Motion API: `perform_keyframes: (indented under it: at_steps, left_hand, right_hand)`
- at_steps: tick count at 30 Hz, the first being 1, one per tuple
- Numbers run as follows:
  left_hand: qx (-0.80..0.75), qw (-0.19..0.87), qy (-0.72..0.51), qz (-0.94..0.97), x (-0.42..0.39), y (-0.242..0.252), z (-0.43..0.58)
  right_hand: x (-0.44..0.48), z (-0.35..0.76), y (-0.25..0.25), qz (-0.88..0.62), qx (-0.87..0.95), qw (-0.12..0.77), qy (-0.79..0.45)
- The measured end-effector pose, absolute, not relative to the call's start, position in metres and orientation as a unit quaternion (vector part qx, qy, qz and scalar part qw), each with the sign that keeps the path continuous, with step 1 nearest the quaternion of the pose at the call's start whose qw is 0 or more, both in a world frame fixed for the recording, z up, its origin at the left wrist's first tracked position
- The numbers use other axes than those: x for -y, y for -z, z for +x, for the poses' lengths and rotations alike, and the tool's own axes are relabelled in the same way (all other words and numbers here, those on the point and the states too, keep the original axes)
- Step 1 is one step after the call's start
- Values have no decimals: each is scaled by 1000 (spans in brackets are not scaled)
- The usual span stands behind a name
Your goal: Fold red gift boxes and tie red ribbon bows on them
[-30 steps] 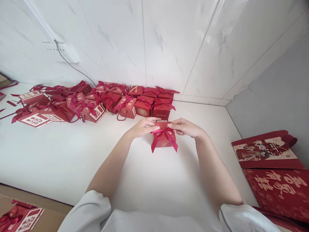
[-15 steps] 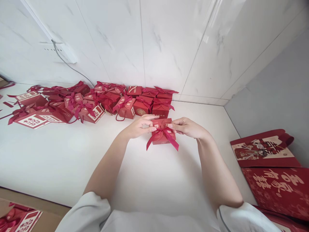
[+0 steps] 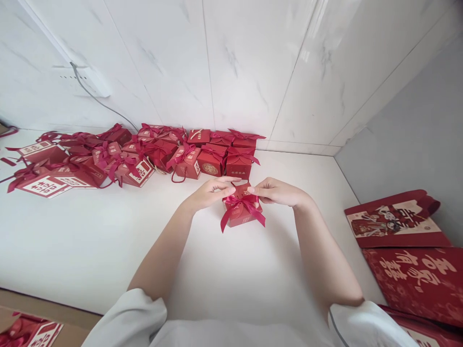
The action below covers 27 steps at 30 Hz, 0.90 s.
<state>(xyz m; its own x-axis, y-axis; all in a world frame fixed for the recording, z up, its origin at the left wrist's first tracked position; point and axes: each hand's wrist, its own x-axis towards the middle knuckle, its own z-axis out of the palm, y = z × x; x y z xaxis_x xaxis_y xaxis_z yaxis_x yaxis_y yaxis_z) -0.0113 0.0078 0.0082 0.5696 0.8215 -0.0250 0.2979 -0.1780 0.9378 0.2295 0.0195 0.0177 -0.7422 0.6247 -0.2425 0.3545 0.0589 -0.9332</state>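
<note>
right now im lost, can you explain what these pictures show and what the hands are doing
No machine here: a person works bare-handed. Every picture comes from one camera worn on the head, looking forward and down. The left hand and right hand are at the top of a small red box with a ribbon bow; whether they grip it is hard to tell. More red boxes sit beyond it on the white table, with what look like red bags at the right.

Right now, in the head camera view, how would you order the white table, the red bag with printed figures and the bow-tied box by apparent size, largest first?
1. White table
2. Red bag with printed figures
3. Bow-tied box
</note>
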Motion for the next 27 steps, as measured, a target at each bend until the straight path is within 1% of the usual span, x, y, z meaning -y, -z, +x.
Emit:
perform_keyframes:
  at_steps: [3,7,9,12,19,21,24,27]
  left_hand:
    - [-426,479,-295,709,-2,-3,4]
    - [-489,407,-332,696,0,8,17]
    - [-486,418,-327,694,-1,13,19]
    - [-467,465,-306,687,-3,17,20]
    - [-473,472,-271,693,-6,19,16]
    - [-463,474,-262,702,-7,19,15]
    - [-467,462,-243,713,-6,17,14]
    - [-494,427,-211,727,-1,12,17]
  right_hand:
    - [-20,232,-17,-366,696,91,-611]
    - [-20,232,-16,-371,670,118,-632]
    - [-20,232,-16,-361,667,121,-641]
    - [-23,232,-15,-360,664,126,-643]
    - [-27,238,-9,-379,640,140,-654]
    - [-27,240,-10,-373,646,115,-656]
    - [-26,244,-13,-364,660,43,-656]
    - [-25,245,-14,-360,663,14,-656]
